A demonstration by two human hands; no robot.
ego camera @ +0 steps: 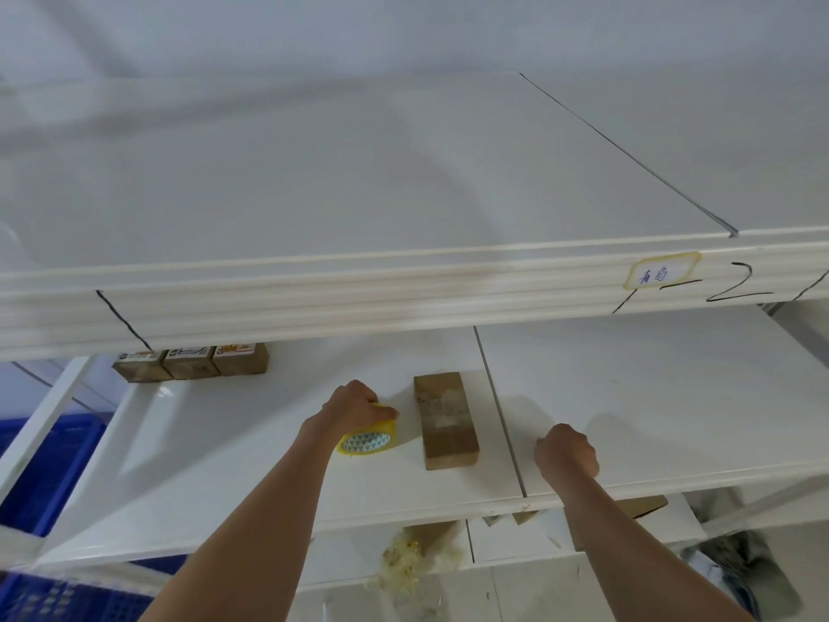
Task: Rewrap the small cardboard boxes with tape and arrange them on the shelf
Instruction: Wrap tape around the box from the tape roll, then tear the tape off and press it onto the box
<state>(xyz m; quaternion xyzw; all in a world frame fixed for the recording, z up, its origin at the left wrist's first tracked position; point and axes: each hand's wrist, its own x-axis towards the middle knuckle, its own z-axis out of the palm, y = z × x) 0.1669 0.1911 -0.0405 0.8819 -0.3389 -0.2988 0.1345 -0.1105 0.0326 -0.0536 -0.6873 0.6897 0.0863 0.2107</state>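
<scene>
Forearms are seen nearest, reaching onto the shelf (224, 442). Left hand (354, 404): fingers curled over a tape roll (370, 437), which is held against the shelf. Right hand (566, 451): fingers curled; anything pinched cannot be told. Box (445, 424): laid flat between the hands, just right of the roll, long axis running away from the person, partly taped. The left hand is judged nearer. Three boxes (190, 362): ranged in a row at the back left.
</scene>
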